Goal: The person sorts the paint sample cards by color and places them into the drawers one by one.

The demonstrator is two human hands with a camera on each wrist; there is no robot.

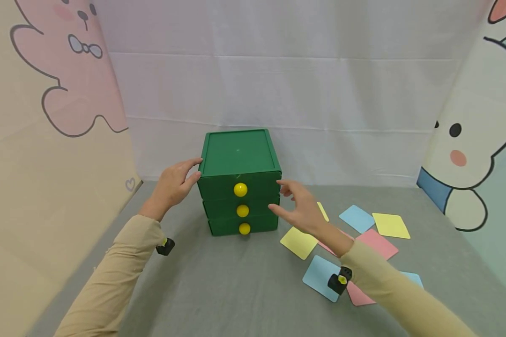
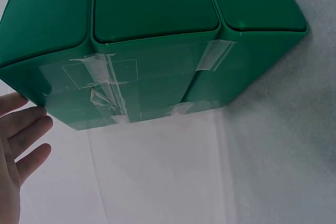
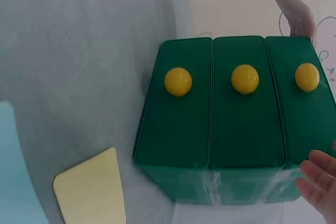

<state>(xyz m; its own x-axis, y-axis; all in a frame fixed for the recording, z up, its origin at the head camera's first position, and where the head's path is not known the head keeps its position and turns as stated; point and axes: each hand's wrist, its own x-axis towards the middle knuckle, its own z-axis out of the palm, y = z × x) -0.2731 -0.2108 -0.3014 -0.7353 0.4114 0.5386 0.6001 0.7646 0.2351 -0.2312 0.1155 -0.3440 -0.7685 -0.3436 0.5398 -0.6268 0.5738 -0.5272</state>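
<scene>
A green three-drawer cabinet (image 1: 240,152) with round yellow knobs stands near the back of the table, its drawers closed. My left hand (image 1: 174,185) reaches to its upper left edge, fingertips right at the side; the left wrist view shows the fingers (image 2: 31,129) spread loosely beside the taped side wall (image 2: 152,77). On the other side, my right hand (image 1: 297,206) has its fingers loosely bent close to the top drawer's right corner, holding nothing. The right wrist view shows these fingers (image 3: 320,177) near the top drawer (image 3: 299,124).
Several yellow, blue and pink paper cards lie on the grey table to the right, such as a yellow card (image 1: 391,225) and a blue card (image 1: 320,276). Some are partly under the right forearm in view. A white cloth wall (image 1: 278,89) rises behind the cabinet.
</scene>
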